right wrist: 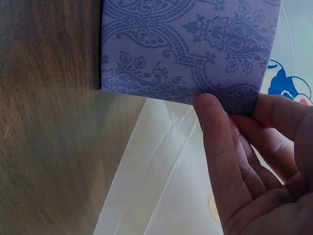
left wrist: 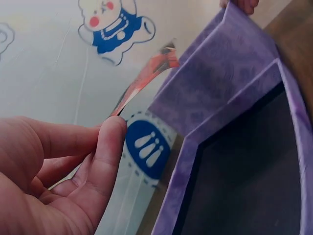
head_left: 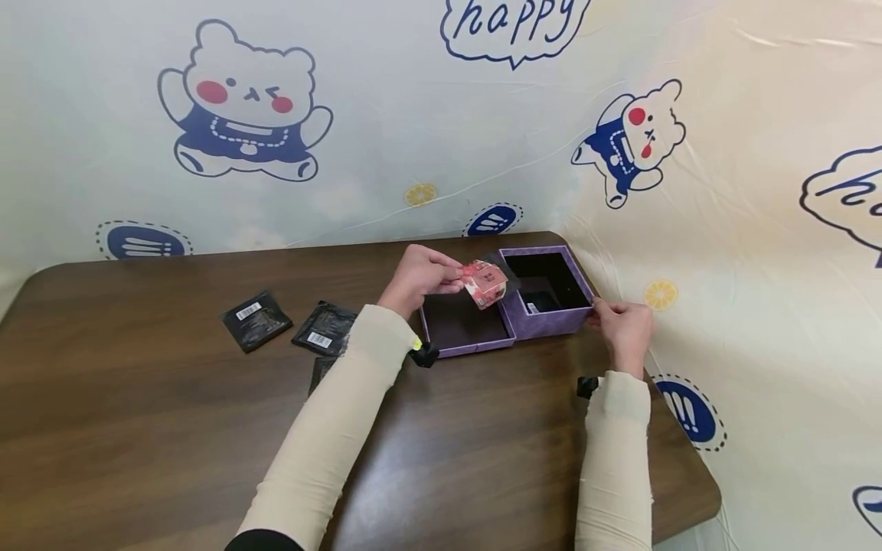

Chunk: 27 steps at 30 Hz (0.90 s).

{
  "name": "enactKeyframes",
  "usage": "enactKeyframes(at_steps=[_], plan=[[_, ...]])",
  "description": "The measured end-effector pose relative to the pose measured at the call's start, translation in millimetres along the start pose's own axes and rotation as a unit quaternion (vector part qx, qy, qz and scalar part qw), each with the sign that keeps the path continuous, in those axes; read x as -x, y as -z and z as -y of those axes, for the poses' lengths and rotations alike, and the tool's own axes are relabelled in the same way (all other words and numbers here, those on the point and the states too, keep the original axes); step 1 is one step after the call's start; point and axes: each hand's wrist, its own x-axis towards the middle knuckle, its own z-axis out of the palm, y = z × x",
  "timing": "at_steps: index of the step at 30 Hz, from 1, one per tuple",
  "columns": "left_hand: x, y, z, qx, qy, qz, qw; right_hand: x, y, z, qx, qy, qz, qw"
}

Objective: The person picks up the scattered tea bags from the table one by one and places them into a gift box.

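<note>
Between thumb and fingers, my left hand [head_left: 426, 277] pinches a small pink-and-red packet [head_left: 485, 283] by its edge. The packet hangs in the air near the left wall of a purple patterned box [head_left: 551, 324]. In the left wrist view the same packet [left wrist: 146, 76] looks thin and slightly bent. My right hand [head_left: 625, 327] grips the box's front right corner; the right wrist view shows its thumb against the patterned wall [right wrist: 186, 54]. The box stands with its mouth up, and a black packet with a white label [head_left: 540, 301] lies inside.
A shallow purple tray or lid [head_left: 472, 325] with a dark inside lies against the box's left side. Black packets [head_left: 257, 321] lie farther left on the brown table [head_left: 158, 428], one partly hidden by my left sleeve. A printed curtain [head_left: 386, 115] hangs behind the table.
</note>
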Motion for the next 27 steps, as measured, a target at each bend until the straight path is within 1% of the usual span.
enactKeyframes(at_steps=[5,8,14,20,25,27], plan=[[-2.5,-18.5,0.4,0.039,-0.013,0.006,0.9992,-0.5,-2,3,0.006,0.008,-0.007,0.9999],[-5.0,-30.0,2.5,0.058,-0.012,0.004,0.9982,0.4,-2,3,0.007,0.004,-0.008,0.9999],[-7.8,-49.7,6.6,0.076,-0.011,0.002,0.9971,2.3,-2,1,0.002,-0.003,-0.010,0.9999],[-13.1,-64.0,12.4,0.097,-0.015,-0.014,0.9951,0.9,-5,-1,-0.011,0.005,-0.019,0.9997],[-13.9,-74.8,16.0,0.124,-0.024,-0.009,0.9920,-0.7,-5,-1,-0.012,-0.002,-0.017,0.9998],[-13.9,-79.4,16.6,0.130,-0.026,-0.014,0.9910,-0.8,-5,-1,-0.006,-0.002,-0.015,0.9999]])
